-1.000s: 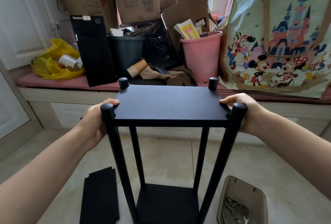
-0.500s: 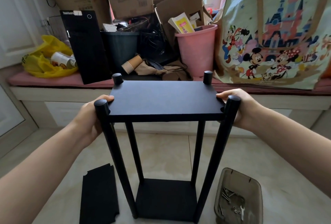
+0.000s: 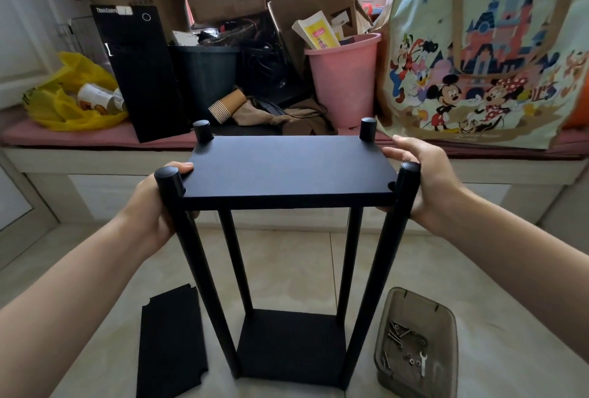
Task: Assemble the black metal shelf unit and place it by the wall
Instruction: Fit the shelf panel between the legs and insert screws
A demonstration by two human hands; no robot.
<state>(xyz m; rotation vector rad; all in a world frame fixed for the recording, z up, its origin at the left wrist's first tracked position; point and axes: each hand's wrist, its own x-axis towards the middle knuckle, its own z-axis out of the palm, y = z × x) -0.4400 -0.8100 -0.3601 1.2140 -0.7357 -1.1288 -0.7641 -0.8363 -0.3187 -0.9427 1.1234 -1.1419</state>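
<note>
The black metal shelf unit stands upright on the floor in front of me, with four round posts, a top panel and a bottom panel. My left hand grips the left end of the top panel behind the front-left post, thumb on top and fingers underneath. At the right end, behind the front-right post, my right hand holds the panel, thumb on the top face and fingertips showing under the edge. A loose black shelf panel lies flat on the floor to the left.
A smoky plastic tray holding screws, washers and a small wrench sits on the floor at the right. Straight ahead a low ledge carries a pink bucket, cardboard boxes, a dark bin, a black tower case and a large cartoon-print bag.
The view has shifted slightly. Both hands stay at the ends of the top panel, and the upper fingers of my right hand have loosened and straightened a little.
</note>
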